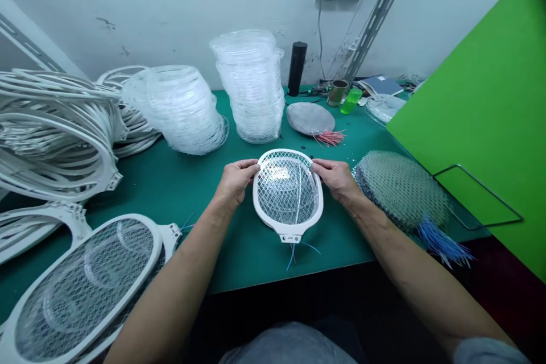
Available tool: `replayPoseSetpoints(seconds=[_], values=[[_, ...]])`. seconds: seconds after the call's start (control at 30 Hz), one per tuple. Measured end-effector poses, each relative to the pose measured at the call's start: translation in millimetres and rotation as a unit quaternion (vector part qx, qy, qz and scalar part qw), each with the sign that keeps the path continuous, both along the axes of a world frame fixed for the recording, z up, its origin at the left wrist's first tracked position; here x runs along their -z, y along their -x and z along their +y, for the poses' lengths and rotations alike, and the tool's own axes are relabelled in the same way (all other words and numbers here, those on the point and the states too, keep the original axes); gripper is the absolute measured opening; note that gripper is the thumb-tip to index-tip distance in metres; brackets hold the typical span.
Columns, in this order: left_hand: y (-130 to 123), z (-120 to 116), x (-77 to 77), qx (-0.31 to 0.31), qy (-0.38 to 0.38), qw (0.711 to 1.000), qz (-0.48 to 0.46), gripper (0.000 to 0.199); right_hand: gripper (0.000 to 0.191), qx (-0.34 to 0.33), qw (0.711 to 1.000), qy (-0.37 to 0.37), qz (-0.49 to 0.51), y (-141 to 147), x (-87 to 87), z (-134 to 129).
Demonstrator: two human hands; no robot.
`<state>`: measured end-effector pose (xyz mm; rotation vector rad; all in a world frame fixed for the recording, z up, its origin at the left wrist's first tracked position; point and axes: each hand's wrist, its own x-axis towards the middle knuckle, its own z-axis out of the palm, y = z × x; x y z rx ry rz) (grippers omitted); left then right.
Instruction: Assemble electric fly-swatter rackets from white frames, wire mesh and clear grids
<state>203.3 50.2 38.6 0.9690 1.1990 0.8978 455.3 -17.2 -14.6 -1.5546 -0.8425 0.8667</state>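
Racket head (288, 190) at frame centre, blue wires (292, 257) trailing below its base. Left hand (235, 181): pinching its upper-left edge. Right hand (336, 177): pinching its upper-right edge. Mesh stack (401, 187) right of centre; clear rings (256, 96) stacked upper centre; white frames (55, 94) piled at left.

Place: we read this as a small assembly workshop | in our grip: meshed racket head (289, 196) | under it: green worktop (170, 182) | left: heaped white racket frames (46, 132) | beyond: 2 stacks of clear plastic parts (253, 91), slotted metal post (379, 17), scuffed wall (170, 0) | right: layered mesh discs (401, 185), bundled blue wires (441, 240)
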Motion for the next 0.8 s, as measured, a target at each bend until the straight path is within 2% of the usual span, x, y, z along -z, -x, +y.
replayPoseSetpoints(seconds=[0.23, 0.47, 0.8], values=[[1, -4, 11.7, -0.01, -0.009, 1.0, 0.02, 0.034, 0.047, -0.005, 1.0, -0.009, -0.028, 2, 5.2, 4], [1, -3, 13.8, 0.002, -0.01, 0.999, 0.048, 0.039, 0.027, -0.042, 0.988, 0.0, -0.149, -6, 7.3, 12], [-2, 6, 17.9, 0.001, -0.04, 0.995, 0.087, 0.029, 0.026, -0.053, 0.986, 0.017, -0.158, -10, 4.2, 22]])
